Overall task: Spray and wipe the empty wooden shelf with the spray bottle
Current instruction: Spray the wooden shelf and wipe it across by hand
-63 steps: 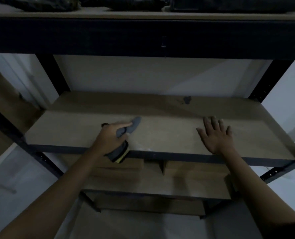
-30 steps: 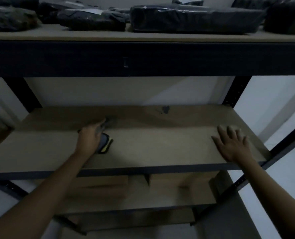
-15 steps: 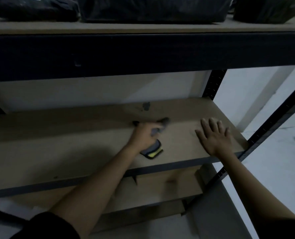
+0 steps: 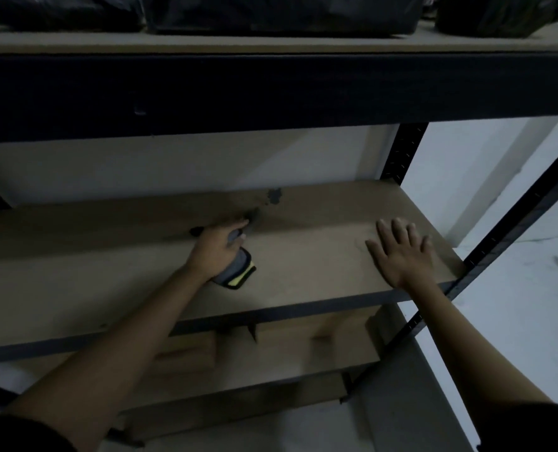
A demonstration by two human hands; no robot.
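On the shelf (image 4: 320, 275), the left hand (image 4: 214, 252) grips a cloth (image 4: 236, 272) (grey, yellow-edged), probably wiping toward a dark stain (image 4: 274, 195); the right hand (image 4: 401, 252) lies flat, fingers spread, likely bracing. No bottle shows.

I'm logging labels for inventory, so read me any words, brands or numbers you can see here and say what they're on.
None can be read.
Grey and yellow cloth under the left hand: no print shows.
Dark wrapped packages on the top shelf: too dim and blurred to show any label.
Wooden shelf under the right hand: only a dark stain.
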